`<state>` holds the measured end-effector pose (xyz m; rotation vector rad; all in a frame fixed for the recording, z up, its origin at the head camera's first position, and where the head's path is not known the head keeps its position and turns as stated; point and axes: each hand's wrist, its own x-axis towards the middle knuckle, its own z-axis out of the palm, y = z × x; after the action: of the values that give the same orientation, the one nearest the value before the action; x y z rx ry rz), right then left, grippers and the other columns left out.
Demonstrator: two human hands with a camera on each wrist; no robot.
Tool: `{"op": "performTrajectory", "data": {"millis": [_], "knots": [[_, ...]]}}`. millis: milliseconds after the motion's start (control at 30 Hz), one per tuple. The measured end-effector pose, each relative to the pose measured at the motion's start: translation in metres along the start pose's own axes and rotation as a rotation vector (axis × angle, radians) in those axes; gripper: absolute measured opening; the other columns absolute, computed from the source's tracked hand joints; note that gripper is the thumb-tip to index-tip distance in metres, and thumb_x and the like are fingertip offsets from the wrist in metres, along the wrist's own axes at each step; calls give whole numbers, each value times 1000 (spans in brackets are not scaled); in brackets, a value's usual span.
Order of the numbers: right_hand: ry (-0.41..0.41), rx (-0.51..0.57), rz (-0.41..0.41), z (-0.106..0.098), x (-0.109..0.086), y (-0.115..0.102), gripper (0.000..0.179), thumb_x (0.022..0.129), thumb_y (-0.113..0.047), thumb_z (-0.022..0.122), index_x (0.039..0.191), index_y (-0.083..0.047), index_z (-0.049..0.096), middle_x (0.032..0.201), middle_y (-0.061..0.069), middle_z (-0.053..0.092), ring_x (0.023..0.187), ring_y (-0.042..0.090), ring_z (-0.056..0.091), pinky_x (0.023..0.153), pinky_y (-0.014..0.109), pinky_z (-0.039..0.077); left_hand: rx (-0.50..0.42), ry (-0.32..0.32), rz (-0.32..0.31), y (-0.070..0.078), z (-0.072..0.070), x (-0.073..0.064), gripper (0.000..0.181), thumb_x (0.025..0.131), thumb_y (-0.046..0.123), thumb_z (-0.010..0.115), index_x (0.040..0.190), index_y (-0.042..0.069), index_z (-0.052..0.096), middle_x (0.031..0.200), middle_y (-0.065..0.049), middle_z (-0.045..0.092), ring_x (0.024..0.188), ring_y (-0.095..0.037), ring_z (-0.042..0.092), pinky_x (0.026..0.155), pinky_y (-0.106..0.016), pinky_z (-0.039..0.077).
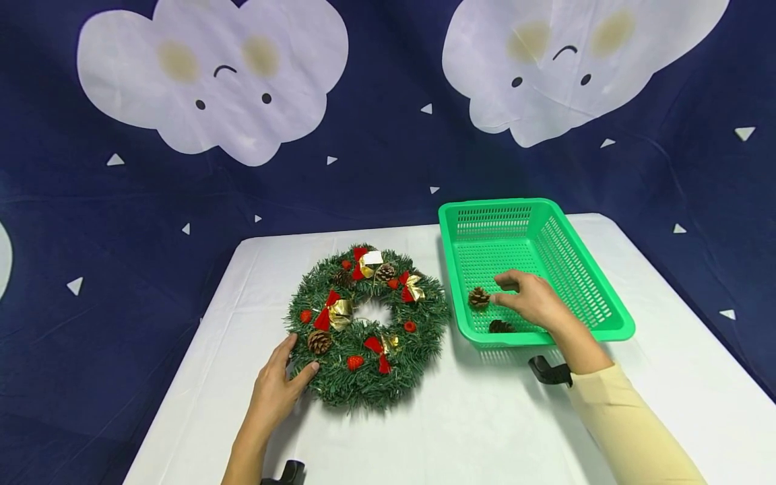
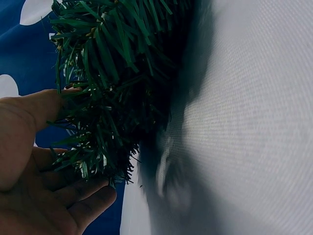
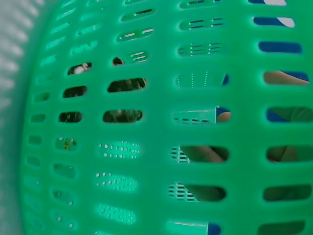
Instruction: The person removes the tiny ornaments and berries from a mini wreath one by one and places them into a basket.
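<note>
A green Christmas wreath (image 1: 418, 347) lies on the white-covered table, trimmed with red and gold bows, red berries and pinecones. At its lower left edge rests my left hand (image 1: 275, 384), the thumb and fingers spread apart and touching the outer needles. The left wrist view shows these fingers (image 2: 93, 203) beside the green sprigs (image 2: 112, 98), only loosely bent. My right hand (image 1: 533, 300) reaches into a green plastic basket (image 1: 582, 249), thumb and fingertips parted, the thumb right beside a pinecone (image 1: 479, 298). Another pinecone (image 1: 500, 327) lies by the basket's near wall.
The basket's slotted wall (image 3: 161, 132) fills the right wrist view, hiding most of that hand. Behind the table (image 1: 473, 424) hangs a dark blue cloth (image 1: 382, 182) printed with clouds and triangles. Wrist camera mounts (image 1: 550, 372) sit on both wrists.
</note>
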<state>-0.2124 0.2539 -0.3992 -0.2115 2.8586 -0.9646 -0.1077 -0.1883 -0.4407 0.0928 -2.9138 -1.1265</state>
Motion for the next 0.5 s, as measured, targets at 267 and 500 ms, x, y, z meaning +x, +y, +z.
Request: {"op": "performTrajectory", "data": {"millis": [267,500], "knots": [[21,26,-6,0,-2,-1,54,89,-37,64,132,-7,51,135,22,53,125,42,47,95,56,45,0,6,9,0,0,0,74,90,31,63,149,6,26,153,-20,28,133,-46,37,106,-61,33],[68,52,-30,1,-3,-4,55,89,-40,63,132,-8,51,134,19,55,126,41,47,96,55,44,0,2,5,0,1,0,75,90,32,63,149,6,26,153,-20,28,133,-46,36,106,-61,33]]}}
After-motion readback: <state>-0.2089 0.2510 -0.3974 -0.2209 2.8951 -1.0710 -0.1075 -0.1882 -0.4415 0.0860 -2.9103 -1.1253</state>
